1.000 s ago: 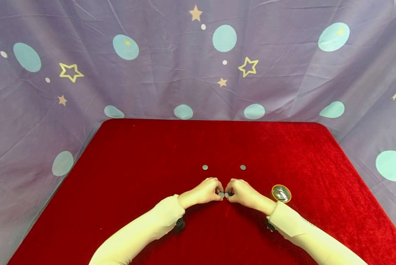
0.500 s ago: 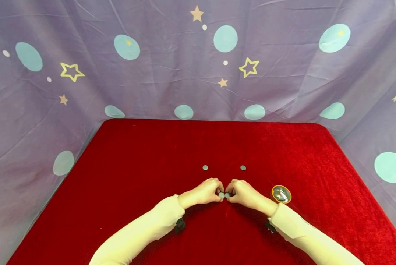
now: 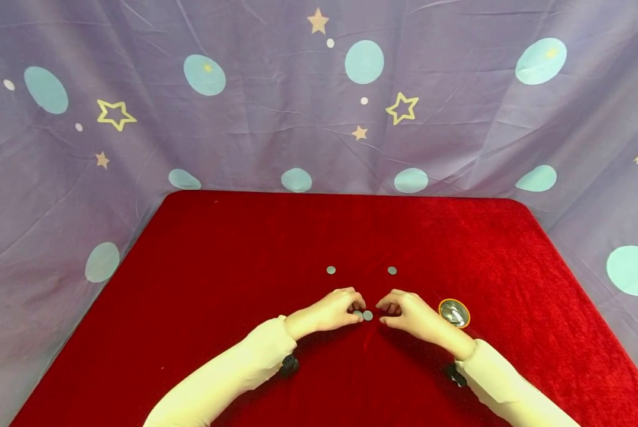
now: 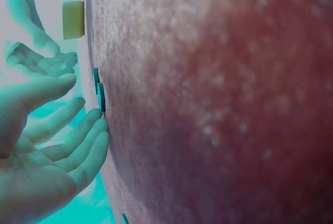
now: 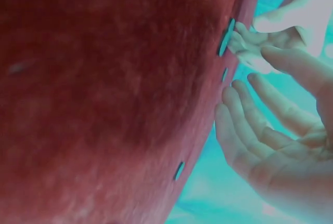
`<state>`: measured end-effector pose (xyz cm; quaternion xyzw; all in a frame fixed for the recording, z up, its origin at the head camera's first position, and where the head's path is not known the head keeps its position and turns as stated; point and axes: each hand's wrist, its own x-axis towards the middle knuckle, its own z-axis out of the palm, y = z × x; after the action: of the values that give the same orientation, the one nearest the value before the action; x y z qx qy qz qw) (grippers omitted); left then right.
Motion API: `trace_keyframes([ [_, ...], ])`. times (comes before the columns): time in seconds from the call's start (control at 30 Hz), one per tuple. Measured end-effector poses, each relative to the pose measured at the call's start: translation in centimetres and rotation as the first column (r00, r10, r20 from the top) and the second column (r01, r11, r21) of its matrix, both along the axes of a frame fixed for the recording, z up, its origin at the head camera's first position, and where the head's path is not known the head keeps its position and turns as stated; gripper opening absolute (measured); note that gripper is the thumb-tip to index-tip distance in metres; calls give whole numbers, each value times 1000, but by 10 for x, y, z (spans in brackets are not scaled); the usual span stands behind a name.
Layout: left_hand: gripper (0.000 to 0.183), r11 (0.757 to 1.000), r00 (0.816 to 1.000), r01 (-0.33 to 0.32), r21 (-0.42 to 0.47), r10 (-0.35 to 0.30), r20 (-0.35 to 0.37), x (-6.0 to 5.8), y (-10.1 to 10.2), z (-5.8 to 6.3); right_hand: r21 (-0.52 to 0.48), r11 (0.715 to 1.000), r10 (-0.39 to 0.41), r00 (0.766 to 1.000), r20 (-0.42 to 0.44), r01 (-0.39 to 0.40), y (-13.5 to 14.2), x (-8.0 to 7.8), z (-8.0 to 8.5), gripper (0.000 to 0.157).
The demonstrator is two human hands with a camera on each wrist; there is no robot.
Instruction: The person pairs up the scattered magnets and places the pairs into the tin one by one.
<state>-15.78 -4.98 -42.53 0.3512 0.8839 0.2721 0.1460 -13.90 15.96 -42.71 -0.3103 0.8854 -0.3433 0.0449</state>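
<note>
Two small flat grey discs [image 3: 368, 315] lie side by side on the red cloth, seen edge-on as dark teal slivers [image 4: 101, 97] in the left wrist view. My left hand [image 3: 332, 309] rests around the left one, thumb and fingers parted, and partly covers it in the head view. In the left wrist view its fingers spread loosely and pinch nothing. To the right of the pair is my right hand [image 3: 412, 315], apart from the discs, its fingers relaxed with nothing between them. Two more discs lie farther back, a left one [image 3: 331, 270] and a right one [image 3: 392, 270].
A round, orange-rimmed container [image 3: 454, 313] with a shiny inside stands just beyond the right wrist. Red cloth [image 3: 244, 249] covers the table. Purple curtains [image 3: 276, 107] with stars and dots hang behind and at both sides.
My right hand has let go of its disc and moved right, with its fingers opening. The left hand's fingers have loosened around the left disc. Both front discs stay on the cloth.
</note>
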Motion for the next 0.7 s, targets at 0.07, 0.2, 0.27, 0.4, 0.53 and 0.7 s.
trace_keyframes([
  [0.07,16,1000,1000,4,-10,-5,-10,1,1,0,-17,1000,-17,1000,2,17,5,3,1,15],
  [0.2,18,999,999,6,-34,-7,-34,2,4,-1,-50,997,-53,998,-15,52,15,8,2,15],
  [0.27,19,999,999,4,-45,-6,-39,2,5,-3,-61,996,-73,997,-23,71,20,11,2,15],
  [0.4,21,997,999,-7,-79,4,-45,2,9,-6,-79,992,-101,995,6,101,30,17,6,17],
  [0.53,24,994,998,-14,-111,7,-59,1,12,-9,-80,989,-122,992,31,124,40,23,10,19],
  [0.7,22,992,996,-12,-128,0,-89,-1,15,-12,-110,984,-143,989,-25,139,48,28,10,17],
])
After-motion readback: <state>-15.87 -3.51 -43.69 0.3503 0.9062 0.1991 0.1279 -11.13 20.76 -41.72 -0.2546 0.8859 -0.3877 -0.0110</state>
